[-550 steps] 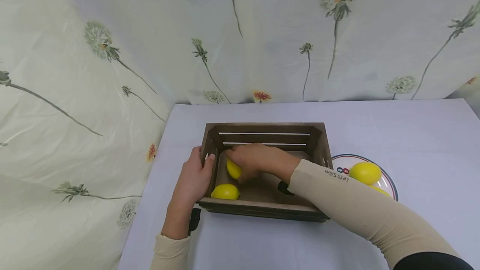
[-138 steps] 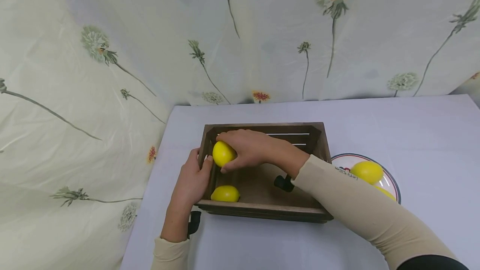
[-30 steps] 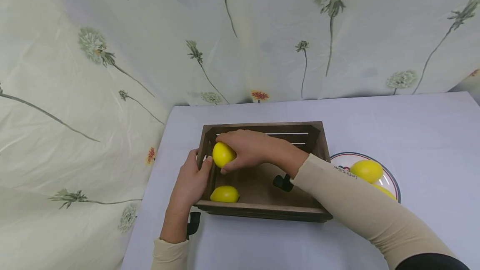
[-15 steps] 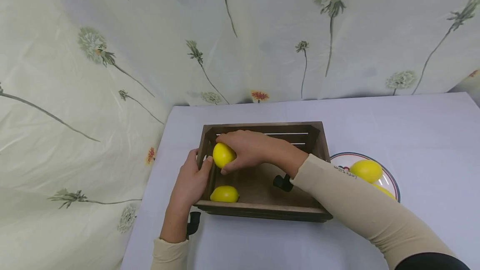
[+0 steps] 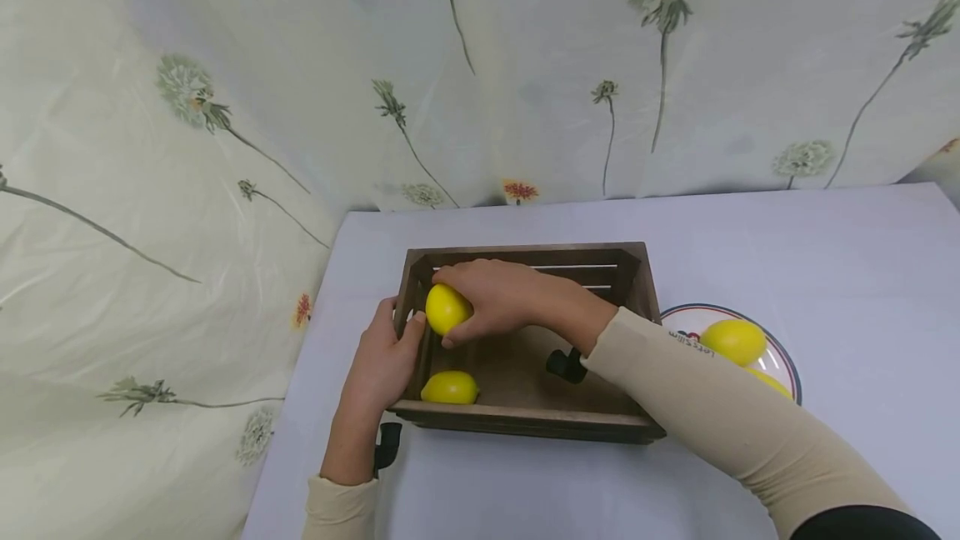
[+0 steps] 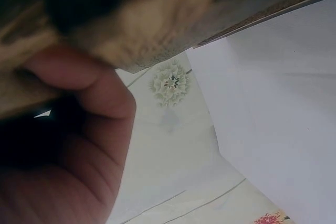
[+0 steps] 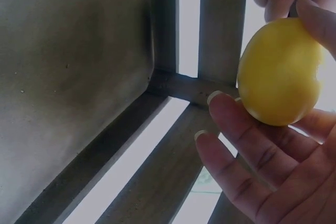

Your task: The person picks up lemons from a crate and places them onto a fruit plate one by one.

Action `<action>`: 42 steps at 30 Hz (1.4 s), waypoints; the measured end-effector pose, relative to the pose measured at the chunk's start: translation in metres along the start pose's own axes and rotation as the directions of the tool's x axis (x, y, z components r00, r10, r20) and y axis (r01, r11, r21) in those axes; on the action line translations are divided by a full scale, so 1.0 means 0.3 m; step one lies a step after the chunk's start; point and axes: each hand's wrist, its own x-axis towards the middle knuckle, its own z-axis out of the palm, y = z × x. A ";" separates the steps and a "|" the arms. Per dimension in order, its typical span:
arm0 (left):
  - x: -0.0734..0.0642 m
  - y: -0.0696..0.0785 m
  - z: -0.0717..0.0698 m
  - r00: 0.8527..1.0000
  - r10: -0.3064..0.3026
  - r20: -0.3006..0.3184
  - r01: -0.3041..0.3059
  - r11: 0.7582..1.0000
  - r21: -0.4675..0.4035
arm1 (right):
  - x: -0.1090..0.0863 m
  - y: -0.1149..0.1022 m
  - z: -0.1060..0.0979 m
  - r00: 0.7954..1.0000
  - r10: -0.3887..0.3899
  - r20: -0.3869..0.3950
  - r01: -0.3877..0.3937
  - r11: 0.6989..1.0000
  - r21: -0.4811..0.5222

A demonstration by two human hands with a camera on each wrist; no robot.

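Observation:
My right hand (image 5: 491,298) reaches into a dark wooden slatted crate (image 5: 525,417) and grips a yellow lemon (image 5: 447,309) near the back left corner. In the right wrist view the held lemon (image 7: 281,72) sits between thumb and fingers, above the crate floor. A second lemon (image 5: 450,387) lies on the floor in the front left corner. My left hand (image 5: 382,357) grips the crate's left wall, thumb over the rim. In the left wrist view its curled finger (image 6: 79,77) presses against the wood.
Right of the crate stands a white plate (image 5: 686,319) with a dark rim, partly under my right sleeve. One lemon (image 5: 733,342) shows on it, with part of another lemon (image 5: 770,382) beside the sleeve. A white cloth (image 5: 862,290) covers the table; floral fabric hangs behind.
Since the oldest frame, my right hand has lifted the back lemon off the crate floor, up and left. Over the last second nothing visibly moves; my left hand stays on the wall.

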 end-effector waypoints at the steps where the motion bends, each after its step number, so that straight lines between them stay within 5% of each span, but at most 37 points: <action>1: 0.000 0.000 0.000 1.000 0.001 -0.001 -0.001 1.000 0.001 | 0.000 0.000 -0.001 1.000 -0.001 -0.002 0.000 1.000 -0.001; 20: -0.001 -0.001 -0.003 1.000 -0.003 -0.019 0.003 0.999 0.039 | -0.005 -0.005 -0.026 0.996 -0.040 -0.079 0.041 0.999 0.016; 27: 0.003 0.009 -0.009 0.999 0.018 -0.039 -0.015 0.997 0.081 | -0.050 -0.027 -0.106 0.989 -0.083 -0.124 0.088 0.995 0.044; 34: 0.009 0.009 -0.003 0.998 0.034 -0.053 -0.029 0.994 0.104 | -0.252 -0.027 -0.207 0.980 -0.042 -0.196 0.039 0.999 -0.018; 42: 0.005 0.001 -0.002 0.999 0.032 -0.036 -0.029 0.995 0.092 | -0.574 0.033 -0.214 0.949 0.161 -0.271 -0.153 0.987 0.052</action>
